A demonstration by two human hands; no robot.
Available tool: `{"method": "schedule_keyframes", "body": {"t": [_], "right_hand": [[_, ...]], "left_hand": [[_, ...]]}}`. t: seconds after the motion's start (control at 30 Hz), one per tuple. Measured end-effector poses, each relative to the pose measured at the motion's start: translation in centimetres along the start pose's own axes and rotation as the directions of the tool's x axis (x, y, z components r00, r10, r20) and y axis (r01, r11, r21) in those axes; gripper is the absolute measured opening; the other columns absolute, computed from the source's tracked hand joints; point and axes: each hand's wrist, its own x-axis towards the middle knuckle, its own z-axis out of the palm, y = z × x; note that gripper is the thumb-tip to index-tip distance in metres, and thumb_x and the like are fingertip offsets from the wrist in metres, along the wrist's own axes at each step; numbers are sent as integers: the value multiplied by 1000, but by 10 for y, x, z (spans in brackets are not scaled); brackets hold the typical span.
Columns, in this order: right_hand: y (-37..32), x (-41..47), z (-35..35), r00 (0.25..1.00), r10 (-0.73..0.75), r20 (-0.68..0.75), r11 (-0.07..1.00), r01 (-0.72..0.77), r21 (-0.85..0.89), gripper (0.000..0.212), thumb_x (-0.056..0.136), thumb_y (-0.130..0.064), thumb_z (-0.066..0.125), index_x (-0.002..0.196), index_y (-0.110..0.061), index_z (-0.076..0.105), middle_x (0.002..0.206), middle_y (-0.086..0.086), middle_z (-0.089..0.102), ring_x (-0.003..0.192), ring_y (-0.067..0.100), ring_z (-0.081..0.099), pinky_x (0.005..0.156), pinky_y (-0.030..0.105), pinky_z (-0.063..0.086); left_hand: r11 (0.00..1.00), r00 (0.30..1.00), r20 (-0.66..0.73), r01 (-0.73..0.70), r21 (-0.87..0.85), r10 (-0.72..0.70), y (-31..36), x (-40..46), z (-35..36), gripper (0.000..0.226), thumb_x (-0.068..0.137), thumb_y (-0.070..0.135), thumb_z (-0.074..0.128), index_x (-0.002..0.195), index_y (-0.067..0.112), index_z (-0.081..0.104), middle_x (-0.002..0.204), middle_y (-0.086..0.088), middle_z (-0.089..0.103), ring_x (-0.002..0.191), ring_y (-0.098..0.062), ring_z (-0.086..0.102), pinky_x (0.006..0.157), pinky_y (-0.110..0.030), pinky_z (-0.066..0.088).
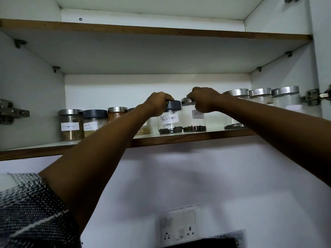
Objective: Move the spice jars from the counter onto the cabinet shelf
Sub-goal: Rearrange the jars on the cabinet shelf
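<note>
Our left hand (157,102) grips the dark-lidded glass Black Pepper jar (170,120), our right hand (204,99) the steel-lidded glass Cloves jar (194,119), both standing on the brown-edged white cabinet shelf (179,138); white wall socket (178,228) at six o'clock.

Black Pepper jar (170,122): clear glossy glass I think, matt dark lid, paper label.
Cloves jar (194,120): clear, brushed metal lid.
Shelf (179,138): white laminate, raw wood edge.
My sleeve (32,212): coarse woven cloth.
</note>
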Motion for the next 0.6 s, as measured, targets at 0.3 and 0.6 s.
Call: {"method": "schedule_keyframes", "body": {"t": [0.3, 0.6], "right_hand": [[-6, 29, 34, 999, -18, -31, 1000, 18, 18, 33, 86, -4, 46, 118, -2, 53, 125, 17, 48, 108, 36, 52, 81, 31, 38], [-11, 59, 62, 999, -30, -18, 998, 31, 54, 39, 86, -4, 44, 124, -7, 51, 128, 16, 46, 115, 34, 49, 90, 34, 39]], "left_hand": [[999, 998, 37, 43, -5, -43, -33, 20, 21, 38, 95, -1, 39, 122, 12, 62, 125, -11, 62, 113, -28, 54, 84, -24, 35], [994, 986, 155, 45, 98, -60, -61, 40, 41, 43, 92, -1, 47, 132, 14, 51, 131, -9, 57, 117, -28, 50, 95, -32, 36]]}}
